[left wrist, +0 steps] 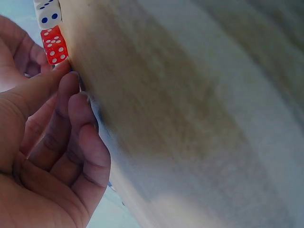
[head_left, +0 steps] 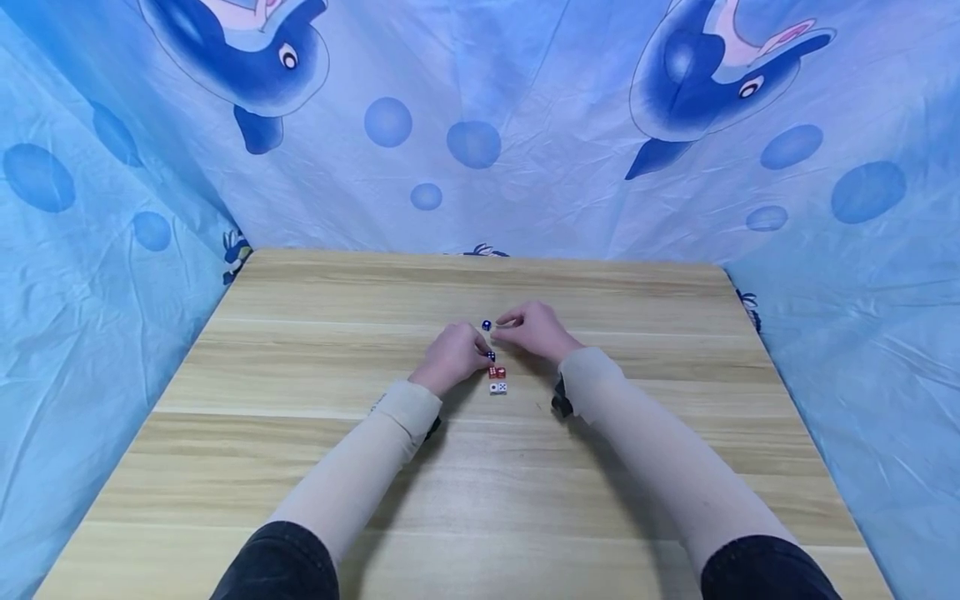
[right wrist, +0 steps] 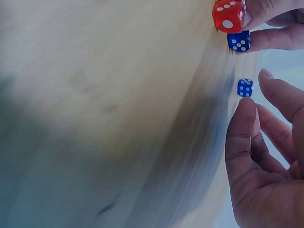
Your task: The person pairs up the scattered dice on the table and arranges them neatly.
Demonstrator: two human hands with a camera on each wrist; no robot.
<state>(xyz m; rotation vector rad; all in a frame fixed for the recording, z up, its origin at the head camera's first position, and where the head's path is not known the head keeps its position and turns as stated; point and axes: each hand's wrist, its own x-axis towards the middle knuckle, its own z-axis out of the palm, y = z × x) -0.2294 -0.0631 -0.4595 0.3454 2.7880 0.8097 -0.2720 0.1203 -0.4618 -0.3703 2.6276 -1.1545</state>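
My left hand [head_left: 452, 358] pinches a blue die [head_left: 491, 356] by its side, right behind a row of two red dice [head_left: 501, 372]. Two white dice [head_left: 498, 388] sit in front of the red ones. In the left wrist view the thumb and fingertips of the left hand [left wrist: 52, 137] hide the blue die, beside a red die [left wrist: 55, 50]. A second blue die [right wrist: 245, 88] stands alone farther back. Close to it, my right hand [head_left: 534, 331] holds thumb and forefinger apart, with nothing between them.
The dice stand around the middle of a wood-grain table [head_left: 300, 467]. Blue cloth [head_left: 540, 208] printed with dolphins and bubbles hangs behind the table and along both sides. A dark wrist device [head_left: 561, 398] shows under the right cuff.
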